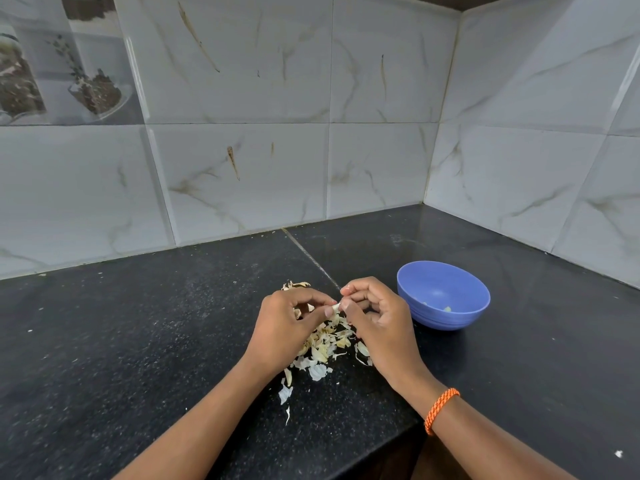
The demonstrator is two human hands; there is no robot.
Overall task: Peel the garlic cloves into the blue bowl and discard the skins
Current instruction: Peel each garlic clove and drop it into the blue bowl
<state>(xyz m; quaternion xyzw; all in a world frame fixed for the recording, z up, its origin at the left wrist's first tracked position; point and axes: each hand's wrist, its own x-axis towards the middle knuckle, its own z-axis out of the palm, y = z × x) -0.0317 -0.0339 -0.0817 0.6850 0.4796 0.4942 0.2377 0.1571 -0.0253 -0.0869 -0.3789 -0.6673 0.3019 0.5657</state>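
Bare forearms; orange, seemingly braided thread band (441, 410) on right wrist

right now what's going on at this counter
A person is peeling garlic over a black countertop. The left hand and right hand pinch a small garlic clove between their fingertips, just above a heap of papery skins on the counter. To the right stands a blue bowl with a few peeled pieces at its bottom. The skins have not been cleared away yet.
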